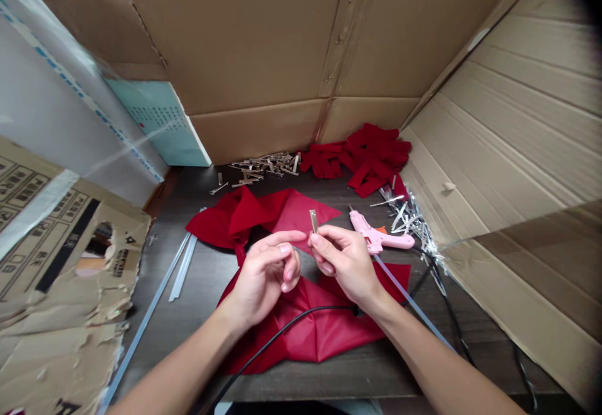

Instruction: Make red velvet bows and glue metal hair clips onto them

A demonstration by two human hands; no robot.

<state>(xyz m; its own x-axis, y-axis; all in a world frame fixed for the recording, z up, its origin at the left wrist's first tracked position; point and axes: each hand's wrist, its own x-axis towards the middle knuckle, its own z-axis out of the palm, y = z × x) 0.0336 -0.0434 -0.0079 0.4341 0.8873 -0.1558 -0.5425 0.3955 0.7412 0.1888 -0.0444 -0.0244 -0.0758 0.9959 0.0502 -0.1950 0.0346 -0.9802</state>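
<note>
- Bare forearms (421,347) reach over dark-red shiny cloth (320,336);
- right hand (348,264) pinches one slim silver metal clip (313,217) near upright, likely leaving its upper end exposed;
- left hand (268,271), loosely curled, seems empty; its index finger points just beside the clip;
- pink plastic glue gun (364,230) lies near the right hand, presumably for easy reach.

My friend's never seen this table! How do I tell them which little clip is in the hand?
Start at the dark table in front of the tall brown cardboard wall. Over the red cloth nearest the person, find the bare right hand. Its thumb and finger pinch the small, narrow metal clip upright, while similar silvery clips lie heaped at the table's back.
</note>
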